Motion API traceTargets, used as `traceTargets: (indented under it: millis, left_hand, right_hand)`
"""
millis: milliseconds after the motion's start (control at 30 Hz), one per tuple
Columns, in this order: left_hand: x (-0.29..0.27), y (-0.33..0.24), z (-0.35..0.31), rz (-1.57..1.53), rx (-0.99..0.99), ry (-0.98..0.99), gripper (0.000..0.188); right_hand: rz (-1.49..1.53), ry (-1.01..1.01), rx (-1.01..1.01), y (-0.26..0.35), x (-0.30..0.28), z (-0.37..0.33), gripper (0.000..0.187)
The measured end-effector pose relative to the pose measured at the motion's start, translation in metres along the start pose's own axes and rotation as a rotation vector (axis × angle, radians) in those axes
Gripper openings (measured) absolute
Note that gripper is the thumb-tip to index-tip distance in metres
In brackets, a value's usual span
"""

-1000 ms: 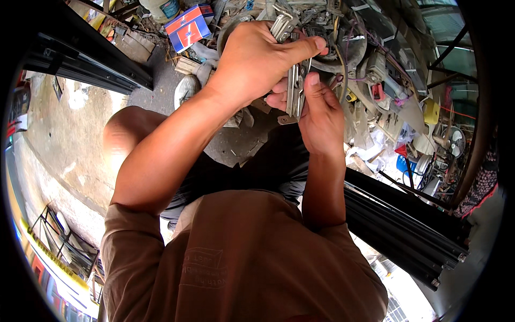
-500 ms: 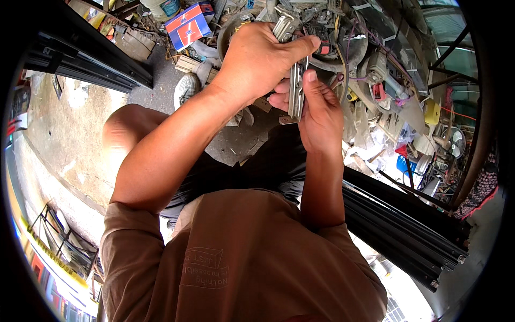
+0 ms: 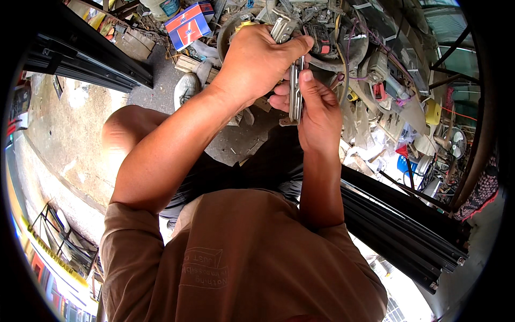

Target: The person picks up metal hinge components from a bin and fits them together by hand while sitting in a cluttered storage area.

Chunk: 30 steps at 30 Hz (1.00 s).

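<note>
In front of my knees, both hands are closed on a long, narrow, silvery metal fitting [image 3: 295, 99] made of slotted flat parts. My left hand [image 3: 252, 64] wraps round its upper part, the thumb pressed across it. A wider bracket-like end [image 3: 284, 28] sticks out above that hand. Lower down, my right hand [image 3: 320, 110] pinches the fitting, thumb on the near side and fingertips showing on the far side. The fitting stands nearly upright. My left hand hides its middle, so how the upper and lower parts join cannot be made out.
Beyond my hands, a round basin [image 3: 228, 40] holds tools and scrap, among them a black-and-red tool [image 3: 322, 40]. A blue-and-orange box [image 3: 188, 26] lies at the far left. Long black metal profiles [image 3: 397, 225] run along my right, and others [image 3: 88, 53] along my left.
Both hands and the fitting have shifted slightly left. The left thumb has drawn back a little, and the fitting has turned slightly, showing a narrower side. The grips stay the same.
</note>
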<state>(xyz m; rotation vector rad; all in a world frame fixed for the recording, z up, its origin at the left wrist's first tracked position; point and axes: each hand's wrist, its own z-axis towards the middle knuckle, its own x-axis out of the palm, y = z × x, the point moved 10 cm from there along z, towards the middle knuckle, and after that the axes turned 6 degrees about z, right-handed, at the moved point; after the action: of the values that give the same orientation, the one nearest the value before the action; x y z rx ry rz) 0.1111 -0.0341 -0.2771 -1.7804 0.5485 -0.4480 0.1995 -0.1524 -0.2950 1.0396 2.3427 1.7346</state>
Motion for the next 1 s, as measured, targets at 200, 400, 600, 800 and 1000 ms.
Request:
traceTargets:
  millis: [200,400,600,800,1000]
  left_hand:
    - [0.002,-0.001,-0.001,-0.189,-0.018,0.001,0.027]
    - [0.006,0.002,-0.003,-0.302,-0.089,0.045,0.027]
    - [0.011,0.002,-0.002,-0.273,-0.038,0.149,0.031]
    - [0.014,-0.010,-0.003,-0.324,0.005,0.145,0.032]
    - [0.018,-0.009,-0.003,-0.322,0.011,0.179,0.029]
  right_hand:
    - [0.023,-0.043,0.032,-0.001,-0.005,0.001,0.039]
    - [0.100,-0.026,0.053,-0.001,-0.004,0.000,0.036]
    - [0.081,-0.061,0.024,0.006,-0.005,-0.004,0.036]
    - [0.077,-0.066,0.006,0.013,-0.006,-0.008,0.037]
    - [0.069,-0.073,0.000,0.017,-0.009,-0.010,0.037]
